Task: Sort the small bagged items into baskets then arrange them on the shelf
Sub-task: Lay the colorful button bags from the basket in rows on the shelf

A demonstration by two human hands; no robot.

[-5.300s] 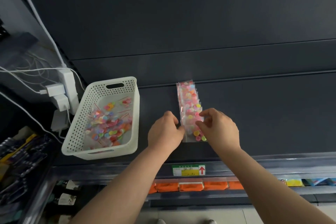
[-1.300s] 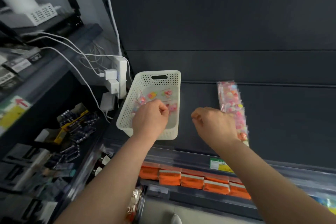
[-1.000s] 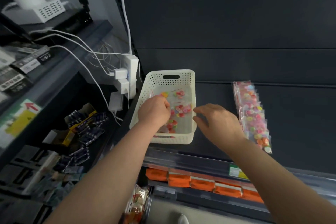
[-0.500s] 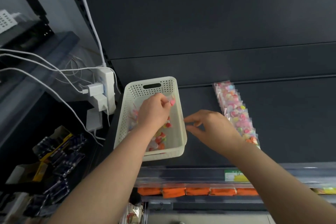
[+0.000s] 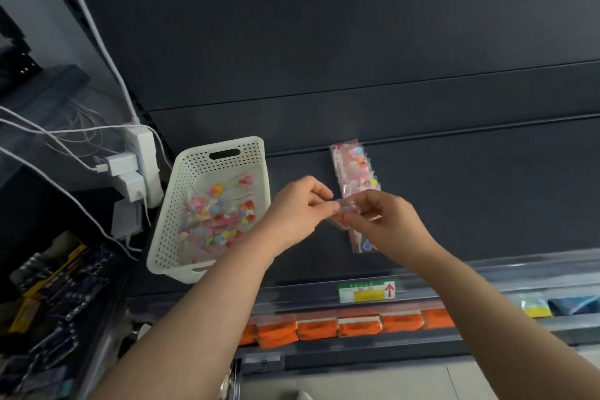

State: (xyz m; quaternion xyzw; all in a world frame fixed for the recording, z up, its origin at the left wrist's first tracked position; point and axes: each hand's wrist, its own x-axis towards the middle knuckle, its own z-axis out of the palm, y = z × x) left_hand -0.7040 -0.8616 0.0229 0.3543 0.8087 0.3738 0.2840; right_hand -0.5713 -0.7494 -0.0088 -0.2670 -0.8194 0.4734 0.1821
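A white perforated basket (image 5: pixel 181 204) stands on the dark shelf (image 5: pixel 470 204) at the left, holding several small clear bags of coloured buttons (image 5: pixel 216 217). To its right a row of the same bags (image 5: pixel 355 172) lies overlapped on the shelf, running front to back. My left hand (image 5: pixel 297 209) and my right hand (image 5: pixel 384 221) meet over the near end of that row. Between them they pinch one small bag (image 5: pixel 344 206), each by its fingertips. My right hand hides the front part of the row.
A white power strip with chargers and cables (image 5: pixel 136 166) hangs left of the basket. A price label (image 5: pixel 366 292) sits on the shelf's front rail. Orange packs (image 5: pixel 341 326) line the shelf below. Dark packaged goods (image 5: pixel 55 286) fill the lower left rack.
My left hand has come out of the basket with a small bag and moved right. My right hand has joined it, and both now pinch the bag over the row.
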